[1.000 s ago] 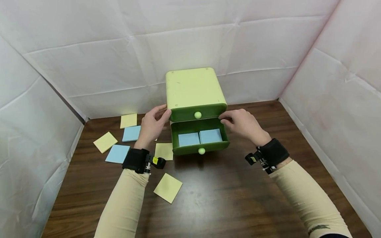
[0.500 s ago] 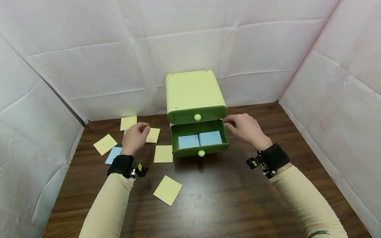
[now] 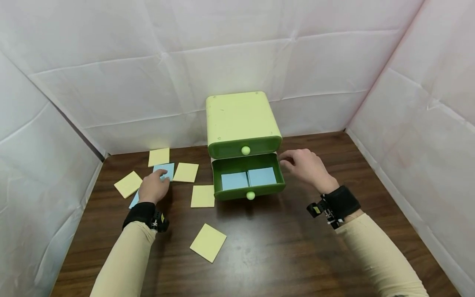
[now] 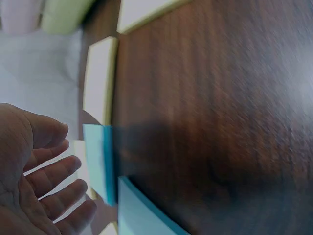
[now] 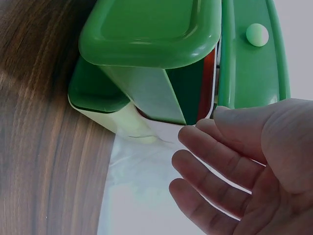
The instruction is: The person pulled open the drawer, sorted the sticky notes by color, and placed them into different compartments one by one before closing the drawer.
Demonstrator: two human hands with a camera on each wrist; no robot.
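Observation:
A light-green two-drawer box (image 3: 240, 119) stands at the back of the table. Its lower drawer (image 3: 248, 190) is pulled out and holds two blue sticky-note pads (image 3: 235, 180) side by side. My left hand (image 3: 156, 181) lies over a blue pad (image 3: 165, 169) on the table left of the box. In the left wrist view the left hand (image 4: 49, 178) is open with relaxed fingers beside that blue pad (image 4: 100, 161). My right hand (image 3: 295, 160) hovers by the drawer's right rear corner, fingers loosely bent and holding nothing. In the right wrist view the right hand (image 5: 230, 166) is apart from the drawer (image 5: 151, 29).
Several yellow pads lie on the dark wooden table (image 3: 282, 247): at the back left (image 3: 158, 156), beside the box (image 3: 185, 172), far left (image 3: 128, 184), before the drawer (image 3: 202, 196), nearer me (image 3: 208, 242). Another blue pad (image 3: 133, 201) peeks from under my left wrist. White walls enclose three sides.
My left hand left the box's left side and moved left and down onto the blue pad on the table. My right hand stayed by the drawer's right side.

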